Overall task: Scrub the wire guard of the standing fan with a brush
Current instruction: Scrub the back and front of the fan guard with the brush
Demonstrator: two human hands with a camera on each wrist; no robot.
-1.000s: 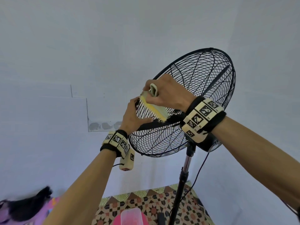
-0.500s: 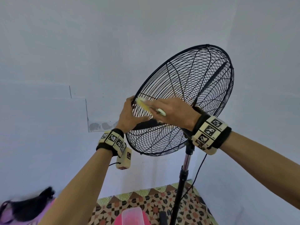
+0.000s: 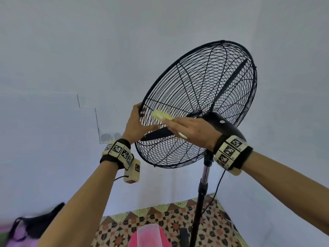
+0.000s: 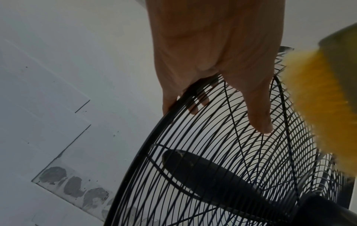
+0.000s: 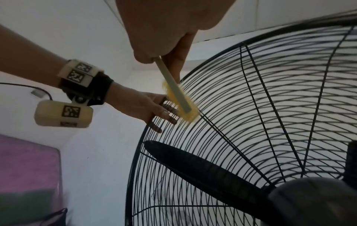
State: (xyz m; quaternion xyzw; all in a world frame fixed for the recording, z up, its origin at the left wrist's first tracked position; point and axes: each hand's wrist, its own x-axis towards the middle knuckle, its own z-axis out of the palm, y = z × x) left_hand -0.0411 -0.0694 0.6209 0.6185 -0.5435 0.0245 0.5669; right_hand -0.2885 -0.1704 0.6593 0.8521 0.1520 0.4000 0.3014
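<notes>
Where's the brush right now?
In the head view the brush is in the right hand, its bristles on the wire guard near its left rim, beside the left hand.

One standing fan [image 3: 204, 111], one brush [image 3: 162, 115], two hands, two fan blades visible, one pink container [image 3: 149, 236].

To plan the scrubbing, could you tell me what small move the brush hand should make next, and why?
Probably draw the brush back along the guard toward the hub. The right hand has its bristles near the rim, close to the left hand gripping that rim, so there is little room further outward.
</notes>
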